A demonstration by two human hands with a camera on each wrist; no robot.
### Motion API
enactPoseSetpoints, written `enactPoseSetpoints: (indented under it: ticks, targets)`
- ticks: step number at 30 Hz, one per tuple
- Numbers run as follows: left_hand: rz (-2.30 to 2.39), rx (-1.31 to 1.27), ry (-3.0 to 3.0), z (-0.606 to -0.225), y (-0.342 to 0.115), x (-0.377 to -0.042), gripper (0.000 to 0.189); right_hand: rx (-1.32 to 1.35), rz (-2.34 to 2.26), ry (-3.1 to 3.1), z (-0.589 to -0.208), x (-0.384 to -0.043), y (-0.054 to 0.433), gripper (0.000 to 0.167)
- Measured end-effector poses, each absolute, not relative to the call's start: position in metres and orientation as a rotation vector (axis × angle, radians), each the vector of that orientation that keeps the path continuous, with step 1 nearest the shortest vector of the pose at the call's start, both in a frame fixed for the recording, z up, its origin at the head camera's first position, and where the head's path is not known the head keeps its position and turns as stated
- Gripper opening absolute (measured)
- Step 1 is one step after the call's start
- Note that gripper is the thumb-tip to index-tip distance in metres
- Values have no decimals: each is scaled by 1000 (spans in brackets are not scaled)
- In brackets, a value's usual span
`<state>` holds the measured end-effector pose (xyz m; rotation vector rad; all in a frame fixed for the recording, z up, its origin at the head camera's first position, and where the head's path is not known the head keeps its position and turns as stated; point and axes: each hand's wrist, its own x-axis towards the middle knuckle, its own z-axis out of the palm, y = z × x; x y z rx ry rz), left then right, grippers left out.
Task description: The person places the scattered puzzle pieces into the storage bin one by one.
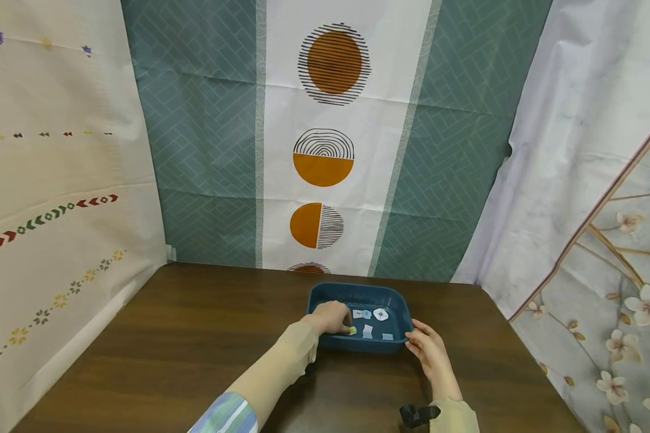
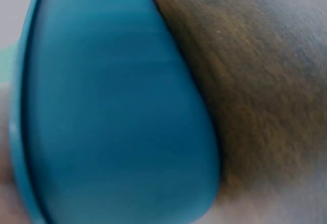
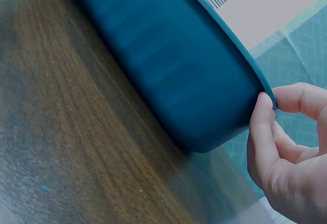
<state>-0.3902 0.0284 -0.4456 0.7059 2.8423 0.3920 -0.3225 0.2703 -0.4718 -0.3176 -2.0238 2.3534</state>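
Note:
A dark blue rectangular tray [image 1: 364, 345] stands on the brown table, with several small flat pieces on its floor. My left hand [image 1: 331, 317] reaches over the tray's left side, its fingers curled down at a small yellow-and-white piece [image 1: 352, 330]; the fingertips are partly hidden. In the left wrist view the tray's outer wall [image 2: 112, 101] fills much of the picture, and only a blurred bit of hand shows at the left edge. At the tray's front right corner my right hand [image 3: 291, 147] pinches the rim between thumb and fingers.
Inside the tray lie a round white piece with a star-like mark [image 1: 381, 314], a white-and-blue piece [image 1: 362, 314] and pale pieces near the front. Wooden tabletop [image 1: 195, 337] surrounds the tray. Patterned cloths [image 1: 211, 150] hang behind and on both sides.

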Motion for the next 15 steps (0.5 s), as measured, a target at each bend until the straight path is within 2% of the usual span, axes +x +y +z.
enactPoseSetpoints:
  ticks: [9, 15]
  targets:
    - [369, 687, 2998, -435, 27, -387, 29, -326, 2224, -2131, -465, -324, 270, 55]
    - [377, 642, 3089, -433, 20, -384, 40, -329, 1875, -2354, -453, -330, 266, 53]
